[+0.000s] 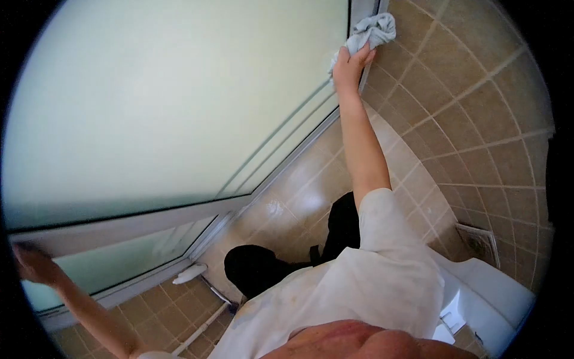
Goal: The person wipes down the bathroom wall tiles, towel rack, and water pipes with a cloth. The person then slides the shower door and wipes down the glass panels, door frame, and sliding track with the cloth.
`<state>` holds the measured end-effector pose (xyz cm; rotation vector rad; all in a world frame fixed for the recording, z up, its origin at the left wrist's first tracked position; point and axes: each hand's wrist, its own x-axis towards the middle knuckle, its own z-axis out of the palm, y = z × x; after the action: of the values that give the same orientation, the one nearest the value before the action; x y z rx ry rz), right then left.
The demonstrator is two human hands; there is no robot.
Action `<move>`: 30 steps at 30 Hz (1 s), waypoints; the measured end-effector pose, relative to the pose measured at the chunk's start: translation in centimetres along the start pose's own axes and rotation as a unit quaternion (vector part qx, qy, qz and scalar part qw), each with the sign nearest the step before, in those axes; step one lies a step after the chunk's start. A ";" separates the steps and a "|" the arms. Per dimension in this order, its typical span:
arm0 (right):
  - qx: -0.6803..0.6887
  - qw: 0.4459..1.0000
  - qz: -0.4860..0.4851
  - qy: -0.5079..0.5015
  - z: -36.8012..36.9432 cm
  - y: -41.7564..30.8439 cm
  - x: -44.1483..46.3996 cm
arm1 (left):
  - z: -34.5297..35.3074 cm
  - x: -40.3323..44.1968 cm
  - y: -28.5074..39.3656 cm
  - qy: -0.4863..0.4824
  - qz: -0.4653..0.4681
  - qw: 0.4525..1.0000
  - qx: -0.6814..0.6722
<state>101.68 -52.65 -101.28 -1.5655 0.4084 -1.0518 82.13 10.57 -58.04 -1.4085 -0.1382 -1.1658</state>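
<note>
My right hand [351, 67] reaches far forward and is closed around a pale grey-white cloth [373, 30]. The bunched cloth lies against the metal frame at the edge of a frosted glass panel [179, 90], beside the tiled wall. At the lower left, my left hand [37, 264] is at the panel's light-coloured frame rail [128, 230]. Its fingers are dark and blurred at the edge of the view, so their grip is unclear.
Brown tiled wall [460, 90] rises on the right. A floor drain cover [480, 244] and a white fixture [487, 287] sit at the lower right. A white object [190, 274] and a pale pole [203, 326] are at the lower left. My knees are over the tiled floor [293, 185].
</note>
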 end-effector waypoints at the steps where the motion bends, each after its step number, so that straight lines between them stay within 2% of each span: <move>1: -0.003 0.999 -0.043 0.003 0.6 -1.0 -0.7 | 0.3 -0.1 -0.1 0.016 -0.007 0.999 -0.044; 3: -0.009 0.988 -0.156 -0.004 1.5 -3.7 -2.6 | 0.5 -0.3 0.4 0.037 -0.014 0.994 -0.102; 4: -0.007 0.988 -0.155 -0.008 2.0 -5.1 -4.0 | 0.6 -0.2 0.6 0.045 -0.015 0.991 -0.123; 7: 0.014 0.968 -0.246 -0.040 3.1 -8.9 -8.8 | 0.2 0.0 1.9 0.066 -0.009 0.980 -0.189; 8: 0.016 0.969 -0.243 -0.049 3.2 -10.1 -11.1 | -0.2 0.2 2.6 0.075 -0.009 0.973 -0.218; 10: 0.025 0.953 -0.280 -0.111 3.3 -12.6 -15.7 | -1.9 0.4 4.4 0.092 -0.013 0.954 -0.283; 12: -0.009 0.951 -0.262 -0.167 4.2 -13.8 -22.5 | -5.2 0.6 6.8 0.111 -0.035 0.918 -0.379; 14: 0.032 0.918 -0.295 -0.264 4.7 -14.4 -28.0 | -9.9 -0.1 9.6 0.122 -0.085 0.857 -0.493; 15: 0.060 0.931 -0.214 -0.290 4.6 -15.1 -31.7 | -12.3 -0.7 11.2 0.122 -0.111 0.825 -0.540; 16: 0.072 0.935 -0.173 -0.302 4.5 -14.9 -33.1 | -15.0 -1.6 13.3 0.127 -0.145 0.783 -0.591; 17: 0.085 0.937 -0.131 -0.312 4.5 -14.7 -34.5 | -15.8 -3.0 14.0 0.089 -0.131 0.794 -0.587; 18: 0.063 0.925 -0.248 -0.281 4.7 -14.0 -34.3 | -16.3 -4.3 14.6 0.050 -0.117 0.805 -0.580; 19: 0.051 0.913 -0.305 -0.266 4.8 -13.2 -33.8 | -16.4 -5.2 16.0 0.094 -0.150 0.764 -0.620; 22: -0.045 0.871 -0.426 -0.242 4.3 -11.6 -31.0 | -17.7 -6.5 17.5 0.074 -0.169 0.742 -0.645; 23: -0.051 0.887 -0.410 -0.204 4.0 -11.3 -29.8 | -18.1 -6.3 17.2 0.046 -0.137 0.762 -0.632; 24: -0.054 0.887 -0.411 -0.202 3.8 -11.4 -28.0 | -18.0 -6.4 17.3 0.048 -0.138 0.759 -0.634; 25: 0.062 0.926 -0.235 -0.288 3.5 -11.5 -26.0 | -17.8 -6.7 17.2 0.039 -0.141 0.771 -0.619; 26: 0.175 0.916 -0.046 -0.359 3.2 -11.4 -24.3 | -17.5 -6.9 17.3 0.029 -0.145 0.783 -0.604; 28: 0.039 0.963 -0.167 -0.208 2.7 -10.7 -21.9 | -17.6 -6.9 17.7 0.034 -0.157 0.764 -0.625; 30: -0.089 0.944 -0.280 -0.147 2.4 -6.4 -19.9 | -18.0 -7.2 18.0 0.034 -0.166 0.758 -0.630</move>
<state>91.12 -34.56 -103.29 -2.0319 -0.1694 -1.1998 81.24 -4.54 -79.77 -2.5774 0.6057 -1.7081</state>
